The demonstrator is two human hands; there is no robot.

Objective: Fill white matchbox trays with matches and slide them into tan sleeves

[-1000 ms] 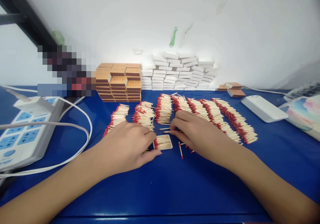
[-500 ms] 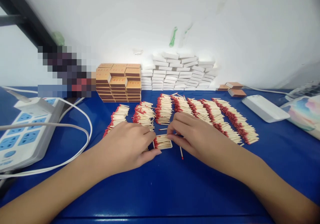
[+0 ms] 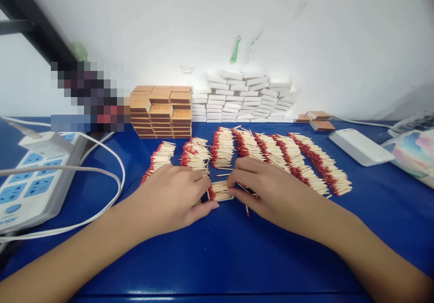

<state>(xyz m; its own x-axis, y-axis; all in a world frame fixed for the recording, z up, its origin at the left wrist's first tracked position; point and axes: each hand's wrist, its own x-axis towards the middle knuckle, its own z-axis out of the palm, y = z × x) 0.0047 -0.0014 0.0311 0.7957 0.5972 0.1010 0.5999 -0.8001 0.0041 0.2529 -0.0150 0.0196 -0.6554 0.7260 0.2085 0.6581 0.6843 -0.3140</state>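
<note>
A small white matchbox tray (image 3: 208, 196) lies on the blue table between my hands, filled with red-tipped matches (image 3: 220, 191). My left hand (image 3: 174, 192) is closed around the tray's left end, its thumb at the near side and its fingers behind. At the right end, my right hand (image 3: 267, 183) pinches the tail ends of matches lying over the tray; its fingertips partly hide them. One loose match (image 3: 247, 211) pokes out beneath the right palm, and another loose match (image 3: 223, 174) lies just behind the tray.
Several rows of matches (image 3: 223, 147) fan out beyond my hands. Behind them, orange matchboxes (image 3: 161, 111) and white trays (image 3: 233, 97) are stacked along the wall. A power strip (image 3: 37, 181) with white cables is at left; a white device (image 3: 361, 146) lies at right.
The right hand has dipped slightly over the tray. The matches in the tray now sit higher and cover more of its rim. My left hand has stayed in place.
</note>
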